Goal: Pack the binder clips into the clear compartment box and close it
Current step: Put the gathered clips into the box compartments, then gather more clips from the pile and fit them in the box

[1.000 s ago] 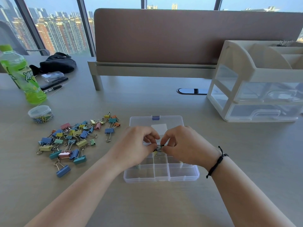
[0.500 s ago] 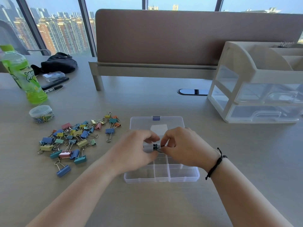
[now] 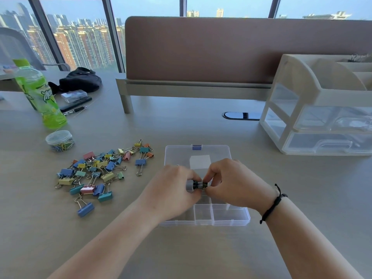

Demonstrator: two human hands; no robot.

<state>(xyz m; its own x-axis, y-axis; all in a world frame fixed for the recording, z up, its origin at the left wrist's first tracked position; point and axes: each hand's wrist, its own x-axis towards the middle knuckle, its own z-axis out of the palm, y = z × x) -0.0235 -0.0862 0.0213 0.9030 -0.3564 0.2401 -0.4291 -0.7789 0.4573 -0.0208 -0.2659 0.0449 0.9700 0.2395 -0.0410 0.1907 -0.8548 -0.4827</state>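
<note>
A green drink bottle (image 3: 39, 93) stands at ten o'clock on the desk (image 3: 181, 129), with a small clear tub of coloured paper clips (image 3: 60, 140) just in front of it and a black pouch (image 3: 79, 79), a little clear case (image 3: 74, 96) and a black pen (image 3: 75, 110) lying behind and beside it. At twelve o'clock a brown divider panel (image 3: 201, 51) rises before windows showing tower blocks (image 3: 80, 47), with a cable slot (image 3: 240, 115) below it. At two o'clock sits a cream desk organiser with clear drawers (image 3: 322, 109).
</note>
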